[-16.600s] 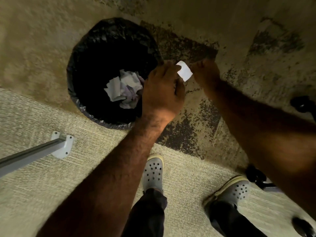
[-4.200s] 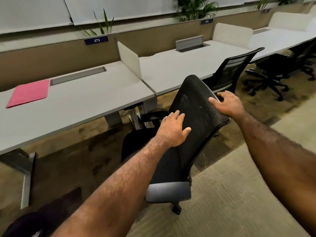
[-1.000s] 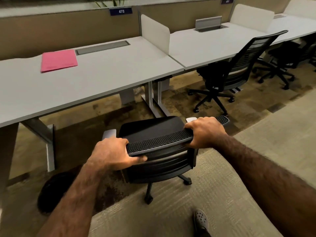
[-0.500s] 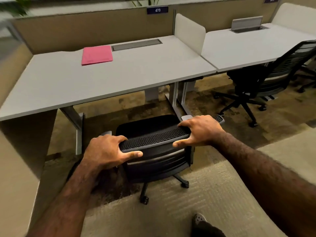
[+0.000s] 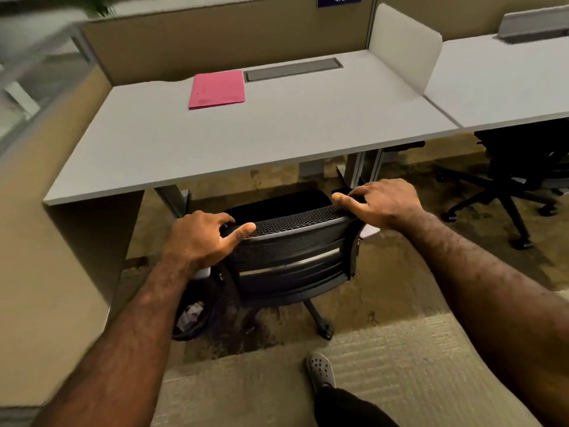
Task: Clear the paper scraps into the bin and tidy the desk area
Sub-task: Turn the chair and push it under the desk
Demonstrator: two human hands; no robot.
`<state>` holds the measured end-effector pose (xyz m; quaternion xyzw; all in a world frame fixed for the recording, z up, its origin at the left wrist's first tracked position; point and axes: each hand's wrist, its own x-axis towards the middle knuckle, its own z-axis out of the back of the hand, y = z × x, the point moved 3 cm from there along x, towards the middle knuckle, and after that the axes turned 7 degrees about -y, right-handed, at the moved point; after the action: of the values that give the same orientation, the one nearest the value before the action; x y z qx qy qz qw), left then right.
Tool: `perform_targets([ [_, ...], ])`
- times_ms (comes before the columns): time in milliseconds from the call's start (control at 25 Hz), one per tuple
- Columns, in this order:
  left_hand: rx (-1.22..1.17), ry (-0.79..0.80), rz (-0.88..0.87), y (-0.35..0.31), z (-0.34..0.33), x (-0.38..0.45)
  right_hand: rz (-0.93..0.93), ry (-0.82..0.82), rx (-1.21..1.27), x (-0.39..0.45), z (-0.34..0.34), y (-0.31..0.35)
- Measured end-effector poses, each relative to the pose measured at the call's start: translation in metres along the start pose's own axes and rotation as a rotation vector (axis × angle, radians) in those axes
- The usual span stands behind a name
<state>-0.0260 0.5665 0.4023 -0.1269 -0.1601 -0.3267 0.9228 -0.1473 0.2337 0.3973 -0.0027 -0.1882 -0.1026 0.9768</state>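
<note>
A black mesh office chair (image 5: 292, 257) stands in front of the grey desk (image 5: 246, 143), its seat partly under the desktop. My left hand (image 5: 200, 238) grips the left end of the backrest's top edge. My right hand (image 5: 381, 204) rests on the right end, thumb stretched along the rim and fingers loosely curled over it. The black bin (image 5: 194, 315) sits on the floor below my left forearm, with crumpled paper scraps (image 5: 191, 312) inside. A pink folder (image 5: 217, 88) lies flat at the back of the desk.
A tan partition panel (image 5: 46, 241) closes off the desk's left side. A white divider (image 5: 403, 44) separates it from the neighbouring desk (image 5: 505, 78), where another black chair (image 5: 523, 167) stands. My shoe (image 5: 320, 369) is on the carpet behind the chair.
The chair has moved forward toward the desk, its seat now reaching under the desktop. My right hand's grip has loosened, and the bin has come into view beside the chair.
</note>
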Motion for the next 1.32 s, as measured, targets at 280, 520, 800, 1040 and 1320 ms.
perform_targets([
  [280,0.137,-0.011,0.169,0.035,-0.017,0.068,-0.037,0.044,0.003,0.084,-0.032,-0.004],
  [520,0.087,-0.009,0.264,0.066,-0.040,0.122,-0.006,0.059,0.034,0.144,-0.055,-0.005],
  [800,0.059,-0.075,0.271,0.095,-0.062,0.169,0.007,0.101,0.006,0.196,-0.078,-0.005],
  [1040,0.040,-0.087,0.278,0.106,-0.070,0.193,0.003,0.111,0.017,0.219,-0.084,-0.007],
  [1320,0.011,-0.064,0.289,0.121,-0.074,0.205,-0.031,0.097,0.002,0.229,-0.085,0.000],
])
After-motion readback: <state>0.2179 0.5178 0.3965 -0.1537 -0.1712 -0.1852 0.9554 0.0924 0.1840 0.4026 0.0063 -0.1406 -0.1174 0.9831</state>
